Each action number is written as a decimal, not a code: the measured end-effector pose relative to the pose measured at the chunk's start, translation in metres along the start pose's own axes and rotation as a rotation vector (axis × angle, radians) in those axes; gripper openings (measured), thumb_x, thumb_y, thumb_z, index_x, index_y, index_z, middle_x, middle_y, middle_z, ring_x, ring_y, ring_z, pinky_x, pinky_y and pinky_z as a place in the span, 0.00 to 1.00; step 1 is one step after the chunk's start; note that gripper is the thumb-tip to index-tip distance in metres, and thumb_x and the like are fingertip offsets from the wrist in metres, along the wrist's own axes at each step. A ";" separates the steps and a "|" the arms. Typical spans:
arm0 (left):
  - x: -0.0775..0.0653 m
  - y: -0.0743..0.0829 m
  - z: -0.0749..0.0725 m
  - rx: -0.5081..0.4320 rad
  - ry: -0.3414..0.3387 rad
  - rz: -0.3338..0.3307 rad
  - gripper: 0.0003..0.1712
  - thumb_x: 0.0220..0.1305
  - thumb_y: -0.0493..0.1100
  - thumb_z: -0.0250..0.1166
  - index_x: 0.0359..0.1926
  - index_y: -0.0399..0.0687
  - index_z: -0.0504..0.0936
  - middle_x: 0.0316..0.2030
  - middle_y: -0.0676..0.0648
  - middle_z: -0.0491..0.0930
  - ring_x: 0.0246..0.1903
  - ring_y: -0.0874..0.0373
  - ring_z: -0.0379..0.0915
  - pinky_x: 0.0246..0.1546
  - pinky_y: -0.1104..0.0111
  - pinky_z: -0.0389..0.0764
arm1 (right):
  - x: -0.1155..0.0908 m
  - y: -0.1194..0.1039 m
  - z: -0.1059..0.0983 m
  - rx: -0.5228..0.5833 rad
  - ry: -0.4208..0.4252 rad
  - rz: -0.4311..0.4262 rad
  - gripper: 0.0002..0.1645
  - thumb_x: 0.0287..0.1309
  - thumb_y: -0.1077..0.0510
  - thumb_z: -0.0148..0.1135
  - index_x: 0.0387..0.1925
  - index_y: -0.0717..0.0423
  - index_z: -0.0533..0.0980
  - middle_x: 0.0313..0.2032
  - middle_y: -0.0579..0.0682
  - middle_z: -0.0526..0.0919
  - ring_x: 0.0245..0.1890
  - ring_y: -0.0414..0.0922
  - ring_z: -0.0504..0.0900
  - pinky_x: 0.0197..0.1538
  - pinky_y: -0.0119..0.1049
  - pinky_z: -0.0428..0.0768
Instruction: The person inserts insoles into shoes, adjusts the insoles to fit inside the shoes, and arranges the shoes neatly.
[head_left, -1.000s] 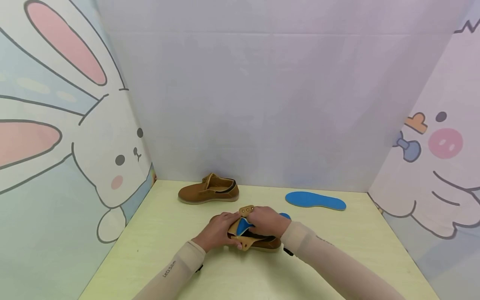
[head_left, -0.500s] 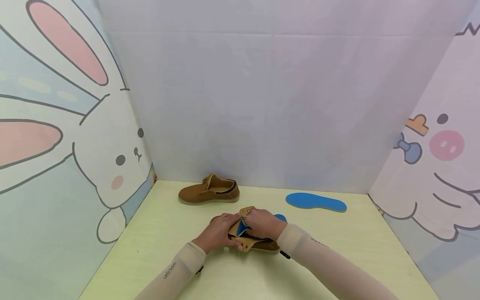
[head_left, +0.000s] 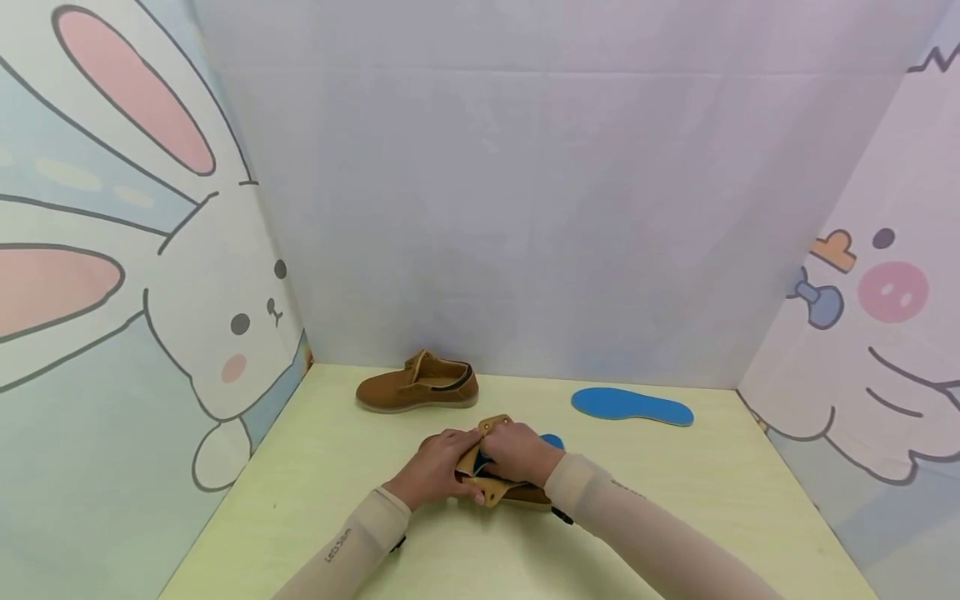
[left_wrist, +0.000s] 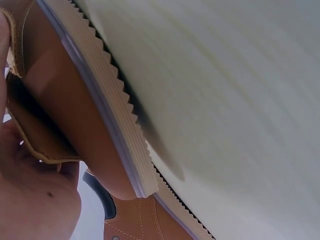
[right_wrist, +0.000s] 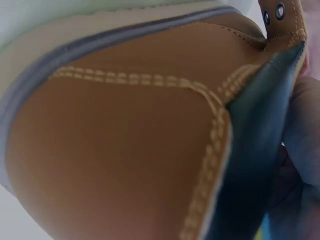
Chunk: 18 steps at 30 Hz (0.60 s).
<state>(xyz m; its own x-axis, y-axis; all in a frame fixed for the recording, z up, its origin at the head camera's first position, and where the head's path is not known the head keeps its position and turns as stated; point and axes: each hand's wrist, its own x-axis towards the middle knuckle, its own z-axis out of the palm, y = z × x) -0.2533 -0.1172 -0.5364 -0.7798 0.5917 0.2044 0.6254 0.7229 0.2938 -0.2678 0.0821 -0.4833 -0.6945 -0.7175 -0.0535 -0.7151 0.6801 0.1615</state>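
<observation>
A brown lace-up shoe point(head_left: 528, 495) lies on the table with its toe to the left and its eyelet flaps spread. My left hand point(head_left: 433, 467) grips its front part, thumb on the near side and fingers over the far side. Inside the opening, my right hand point(head_left: 519, 452) holds a blue insole point(head_left: 554, 441), whose heel end shows past the back of that hand. The front of the insole is hidden in the shoe. In the right wrist view, the shoe's stitched heel point(right_wrist: 120, 130) and dark collar lining point(right_wrist: 255, 135) fill the picture beside my fingers point(right_wrist: 305, 135).
A matching brown shoe point(head_left: 405, 390) stands behind, toe to the left, near the back wall. Another blue insole point(head_left: 633, 406) lies flat at the back right of the pale table point(head_left: 315, 525). Cartoon-printed panels flank both sides.
My right hand has moved slightly left and deeper into the shoe, taking the blue insole along, so less of its heel end shows. My left hand keeps its grip on the shoe.
</observation>
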 end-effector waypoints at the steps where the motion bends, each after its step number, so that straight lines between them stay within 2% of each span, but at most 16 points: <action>1: 0.000 0.000 0.000 0.000 0.000 -0.002 0.64 0.43 0.78 0.69 0.76 0.53 0.65 0.67 0.49 0.73 0.64 0.52 0.69 0.62 0.53 0.73 | 0.000 -0.001 0.001 -0.005 0.001 0.004 0.19 0.61 0.45 0.73 0.51 0.47 0.85 0.37 0.44 0.87 0.35 0.40 0.84 0.36 0.36 0.84; 9: -0.001 0.000 0.001 -0.002 0.029 0.010 0.63 0.42 0.77 0.70 0.75 0.51 0.67 0.66 0.48 0.74 0.63 0.51 0.70 0.61 0.52 0.74 | 0.001 -0.004 0.005 -0.028 0.020 0.038 0.20 0.62 0.43 0.71 0.51 0.47 0.85 0.39 0.45 0.88 0.37 0.41 0.85 0.38 0.39 0.85; 18: 0.000 0.001 0.001 -0.002 0.018 0.000 0.63 0.43 0.76 0.71 0.76 0.51 0.66 0.67 0.50 0.73 0.64 0.54 0.69 0.63 0.54 0.73 | 0.002 -0.007 0.010 -0.009 0.057 0.072 0.18 0.63 0.43 0.70 0.49 0.47 0.86 0.38 0.45 0.87 0.36 0.43 0.85 0.37 0.40 0.85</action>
<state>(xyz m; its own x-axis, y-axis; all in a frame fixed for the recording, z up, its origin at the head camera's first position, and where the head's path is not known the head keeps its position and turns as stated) -0.2525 -0.1160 -0.5371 -0.7805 0.5850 0.2206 0.6251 0.7224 0.2956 -0.2645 0.0772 -0.4940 -0.7382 -0.6744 0.0146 -0.6625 0.7290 0.1722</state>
